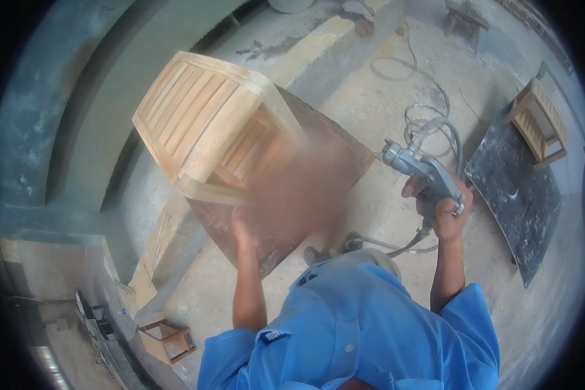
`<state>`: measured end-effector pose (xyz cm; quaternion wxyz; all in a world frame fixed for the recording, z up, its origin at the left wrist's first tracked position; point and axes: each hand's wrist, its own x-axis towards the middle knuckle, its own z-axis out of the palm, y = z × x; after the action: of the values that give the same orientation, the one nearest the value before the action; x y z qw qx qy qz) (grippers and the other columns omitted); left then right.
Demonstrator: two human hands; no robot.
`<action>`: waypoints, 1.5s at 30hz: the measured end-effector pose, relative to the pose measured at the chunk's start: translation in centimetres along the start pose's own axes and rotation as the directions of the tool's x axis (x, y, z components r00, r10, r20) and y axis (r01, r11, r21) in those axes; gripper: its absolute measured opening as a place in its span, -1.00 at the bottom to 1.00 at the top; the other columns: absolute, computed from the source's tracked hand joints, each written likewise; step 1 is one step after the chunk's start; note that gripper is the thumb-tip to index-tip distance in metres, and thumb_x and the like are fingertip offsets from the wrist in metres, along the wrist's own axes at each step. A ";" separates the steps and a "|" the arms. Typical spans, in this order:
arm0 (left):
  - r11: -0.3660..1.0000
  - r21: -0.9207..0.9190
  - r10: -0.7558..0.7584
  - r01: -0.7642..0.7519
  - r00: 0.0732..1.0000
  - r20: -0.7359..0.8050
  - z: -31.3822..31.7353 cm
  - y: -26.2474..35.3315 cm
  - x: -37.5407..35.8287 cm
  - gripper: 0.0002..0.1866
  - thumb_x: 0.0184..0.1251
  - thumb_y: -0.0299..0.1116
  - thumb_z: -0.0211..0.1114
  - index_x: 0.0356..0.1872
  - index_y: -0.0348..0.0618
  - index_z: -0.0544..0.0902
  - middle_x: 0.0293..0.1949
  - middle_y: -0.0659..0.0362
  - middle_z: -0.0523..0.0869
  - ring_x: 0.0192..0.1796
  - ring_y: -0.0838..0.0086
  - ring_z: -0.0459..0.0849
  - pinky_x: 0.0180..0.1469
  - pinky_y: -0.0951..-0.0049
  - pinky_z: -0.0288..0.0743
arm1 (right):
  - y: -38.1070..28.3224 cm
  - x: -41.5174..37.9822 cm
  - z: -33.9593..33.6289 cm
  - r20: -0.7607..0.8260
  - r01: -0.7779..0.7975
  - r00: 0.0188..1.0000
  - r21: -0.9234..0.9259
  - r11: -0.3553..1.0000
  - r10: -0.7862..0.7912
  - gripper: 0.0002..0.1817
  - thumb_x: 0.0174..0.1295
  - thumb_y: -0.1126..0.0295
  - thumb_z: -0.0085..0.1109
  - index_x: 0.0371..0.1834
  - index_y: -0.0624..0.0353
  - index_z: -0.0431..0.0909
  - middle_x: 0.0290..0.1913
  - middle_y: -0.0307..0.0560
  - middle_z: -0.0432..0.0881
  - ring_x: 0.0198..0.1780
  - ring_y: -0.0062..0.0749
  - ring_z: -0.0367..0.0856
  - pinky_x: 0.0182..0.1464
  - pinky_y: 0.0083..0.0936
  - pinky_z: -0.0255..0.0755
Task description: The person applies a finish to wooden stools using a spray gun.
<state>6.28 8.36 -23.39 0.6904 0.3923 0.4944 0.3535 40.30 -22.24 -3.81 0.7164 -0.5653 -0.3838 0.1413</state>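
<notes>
A pale slatted wooden chair (pixel 195 123) lies tilted on a dark reddish board (pixel 331 143) in front of me. My left hand (pixel 242 224) is at the chair's lower edge, by the end of a leg; its fingers are partly hidden in haze, so their grip cannot be made out. On the right, my right hand (pixel 445 208) is wrapped round the handle of a metal spray gun (pixel 419 170), whose nozzle points left toward the chair. A blurry brownish patch covers the middle of the board.
A hose (pixel 458 140) runs from the gun and coils on the floor. At the right, a small wooden piece (pixel 539 123) stands on a black board (pixel 520 195). A wooden frame (pixel 169 341) is at the lower left, a stool (pixel 465 19) at the top.
</notes>
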 end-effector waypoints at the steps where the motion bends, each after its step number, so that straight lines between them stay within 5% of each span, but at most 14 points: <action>1: 1.000 0.017 0.008 -0.008 1.000 -0.020 -1.0 -0.6 0.9 -0.37 0.56 -0.05 -0.20 0.57 0.07 0.01 0.61 0.23 0.01 0.60 0.17 0.00 0.50 -0.26 -0.38 | 0.9 -0.2 -0.5 0.024 -0.028 0.999 -0.010 1.000 0.028 -0.09 0.28 -0.35 0.04 0.21 0.45 0.51 -0.41 -0.01 0.68 -0.51 -0.58 0.56 -0.56 -0.70 0.33; 10: 0.996 0.031 -0.076 0.083 0.982 -0.176 -0.4 1.3 -0.6 -0.35 0.54 -0.02 -0.18 0.58 0.08 0.01 0.61 0.24 0.00 0.60 0.13 -0.01 0.49 -0.27 -0.29 | 11.7 -6.9 -2.8 0.049 -0.530 0.847 -0.009 0.848 0.530 -0.50 0.41 0.12 0.08 0.20 0.32 0.56 -0.44 -0.18 0.63 -0.45 -0.63 0.55 -0.50 -0.68 0.34; 16: 0.992 0.068 -0.091 0.107 0.975 -0.204 -0.3 2.2 -1.3 -0.35 0.54 -0.04 -0.17 0.58 0.09 0.01 0.60 0.23 0.00 0.59 0.13 0.03 0.49 -0.26 -0.24 | 17.2 -9.4 -2.9 0.008 -0.635 0.763 -0.179 0.751 0.647 -0.62 0.42 0.29 0.08 0.14 0.35 0.59 -0.47 -0.21 0.61 -0.45 -0.58 0.57 -0.35 -0.55 0.43; 17: 0.992 0.074 -0.086 0.103 0.977 -0.197 -0.7 2.1 -1.1 -0.35 0.54 -0.05 -0.16 0.58 0.09 0.01 0.60 0.23 0.00 0.58 0.13 0.03 0.49 -0.25 -0.23 | 17.5 -9.6 -2.9 0.013 -0.621 0.775 -0.169 0.766 0.631 -0.62 0.42 0.28 0.08 0.13 0.34 0.59 -0.47 -0.21 0.62 -0.45 -0.59 0.57 -0.38 -0.57 0.42; 20: 1.000 0.000 -0.013 0.013 0.987 -0.158 -4.6 0.2 1.3 -0.45 0.60 -0.13 -0.10 0.47 -0.19 0.22 0.48 0.14 0.30 0.46 0.31 0.30 0.39 0.26 0.24 | 15.3 -8.8 -1.9 0.022 -0.580 0.810 -0.127 0.805 0.587 -0.59 0.41 0.22 0.08 0.12 0.33 0.60 -0.46 -0.19 0.63 -0.46 -0.60 0.57 -0.46 -0.64 0.40; 23: 0.989 0.137 -0.055 0.062 0.997 -0.058 -7.1 -0.7 0.7 -0.39 0.55 -0.04 -0.19 0.56 0.09 0.11 0.58 0.19 0.10 0.58 0.16 0.05 0.46 -0.26 -0.11 | 9.1 -6.8 -0.5 0.036 -0.459 0.888 0.021 0.888 0.458 -0.41 0.37 0.00 0.11 0.15 0.36 0.56 -0.42 -0.09 0.65 -0.49 -0.58 0.57 -0.57 -0.71 0.34; 27: 0.935 0.320 -0.133 0.152 0.988 -0.080 -15.5 -7.6 0.7 -0.46 0.54 -0.09 -0.11 0.47 0.01 0.23 0.40 0.15 0.41 0.46 0.15 0.29 0.37 -0.23 0.15 | 2.6 -5.9 1.8 0.190 -0.288 0.951 0.264 0.920 0.244 0.00 0.19 -0.40 0.10 0.25 0.46 0.40 -0.36 0.07 0.66 -0.47 -0.44 0.63 -0.63 -0.70 0.34; 29: 0.945 0.165 -0.266 0.282 0.957 -0.112 -15.1 -8.9 -4.9 -0.48 0.53 -0.11 -0.07 0.43 -0.01 0.28 0.33 0.15 0.49 0.38 0.14 0.40 0.31 -0.18 0.25 | 0.4 -5.9 4.2 0.255 -0.271 0.944 0.240 0.932 0.209 0.08 0.12 -0.47 0.10 0.25 0.49 0.39 -0.35 0.08 0.67 -0.44 -0.41 0.65 -0.63 -0.69 0.36; 31: 0.874 0.254 -0.364 0.415 0.904 -0.225 -14.5 -9.4 -10.5 -0.47 0.52 -0.13 -0.04 0.44 -0.01 0.28 0.37 0.15 0.47 0.37 0.15 0.41 0.27 -0.12 0.33 | -0.4 -6.0 6.7 0.331 -0.230 0.930 0.192 0.954 0.157 -0.07 0.24 -0.35 0.08 0.21 0.46 0.46 -0.35 0.02 0.69 -0.47 -0.51 0.62 -0.61 -0.71 0.35; 32: 0.862 0.385 -0.300 0.328 0.945 -0.133 -19.9 -14.4 -11.4 -0.47 0.51 -0.12 -0.02 0.43 -0.01 0.29 0.37 0.14 0.47 0.36 0.16 0.43 0.26 -0.11 0.34 | -0.7 -6.3 7.9 0.368 -0.212 0.920 0.171 0.962 0.137 -0.14 0.30 -0.29 0.07 0.18 0.45 0.50 -0.35 -0.01 0.69 -0.49 -0.57 0.60 -0.60 -0.72 0.35; 39: 0.692 0.320 -0.517 0.647 0.753 -0.407 -32.2 -23.7 -30.6 -0.39 0.40 0.04 0.17 0.39 0.07 0.34 0.23 0.15 0.61 0.22 0.19 0.55 0.13 -0.07 0.37 | 2.6 -11.3 13.6 0.426 -0.319 0.881 0.209 0.925 0.208 -0.47 0.42 0.11 0.11 0.20 0.41 0.53 -0.31 -0.10 0.71 -0.35 -0.59 0.63 -0.48 -0.68 0.44; 41: 0.630 0.177 -0.574 0.756 0.607 -0.550 -35.9 -26.4 -35.7 -0.65 0.27 -0.17 0.29 0.05 0.07 0.54 -0.18 0.30 0.67 -0.18 0.42 0.62 -0.21 0.28 0.47 | 2.5 -13.5 15.0 0.400 -0.196 0.909 0.159 0.968 0.118 -0.48 0.40 0.15 0.16 0.19 0.42 0.53 -0.28 -0.08 0.72 -0.32 -0.55 0.66 -0.38 -0.64 0.50; 43: 0.421 0.634 -0.480 0.649 0.752 -0.451 -39.8 -28.8 -39.5 -0.71 0.31 -0.19 0.25 0.02 0.04 0.55 -0.20 0.26 0.67 -0.18 0.39 0.63 -0.21 0.21 0.48 | 1.0 -15.3 16.1 0.424 -0.111 0.904 0.094 0.989 0.061 -0.46 0.33 0.19 0.26 0.21 0.43 0.52 -0.23 -0.02 0.72 -0.27 -0.48 0.68 -0.21 -0.59 0.54; 45: 0.100 0.926 -0.448 0.363 0.847 -0.284 -43.5 -30.5 -42.5 -0.76 0.35 -0.21 0.22 -0.02 0.02 0.56 -0.21 0.23 0.67 -0.17 0.37 0.65 -0.22 0.14 0.50 | -0.1 -15.5 18.0 0.379 0.188 0.897 0.136 0.973 -0.226 -0.44 0.30 0.19 0.31 0.21 0.41 0.52 -0.22 0.00 0.72 -0.27 -0.45 0.69 -0.22 -0.56 0.53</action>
<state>-43.54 -33.98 -42.20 0.3852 0.5903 0.6662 -0.2438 17.14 -19.50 -8.53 0.6623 -0.4466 -0.5699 0.1927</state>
